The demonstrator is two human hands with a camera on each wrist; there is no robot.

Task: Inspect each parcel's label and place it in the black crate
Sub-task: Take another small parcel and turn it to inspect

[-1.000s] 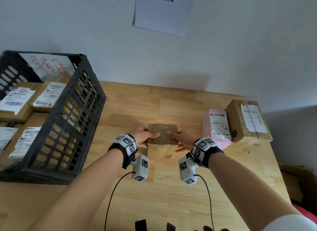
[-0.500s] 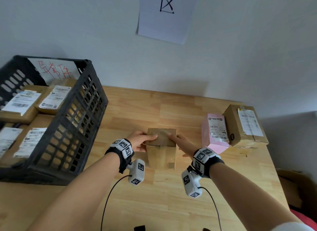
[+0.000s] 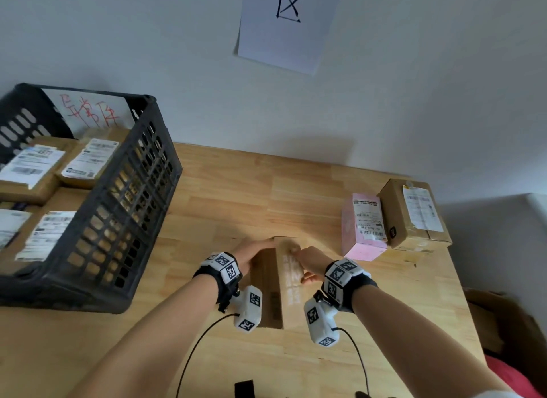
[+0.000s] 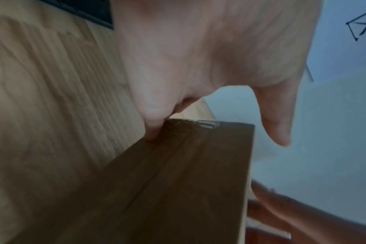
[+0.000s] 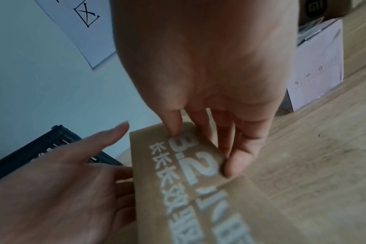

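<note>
A long brown cardboard parcel (image 3: 276,288) with white printing on its upper face lies lengthwise between my hands, its near end toward me. My left hand (image 3: 257,249) holds its left side, fingers curled over the far corner and thumb sticking out free. My right hand (image 3: 300,261) grips the far right end, fingers on the printed face and thumb on the side. The left wrist view shows the parcel's plain shaded side (image 4: 178,181); the right wrist view shows its print (image 5: 190,181). No shipping label shows on it. The black crate (image 3: 124,208) stands at the left.
Inside the crate lie several labelled brown parcels. A pink parcel (image 3: 364,229) and a brown parcel (image 3: 414,214), both labelled, stand at the table's right edge. A paper sheet (image 3: 288,24) hangs on the wall, and cables trail from my wrists.
The parcel stood upright with both hands on its top. It has been tipped toward me, so its printed face is now up.
</note>
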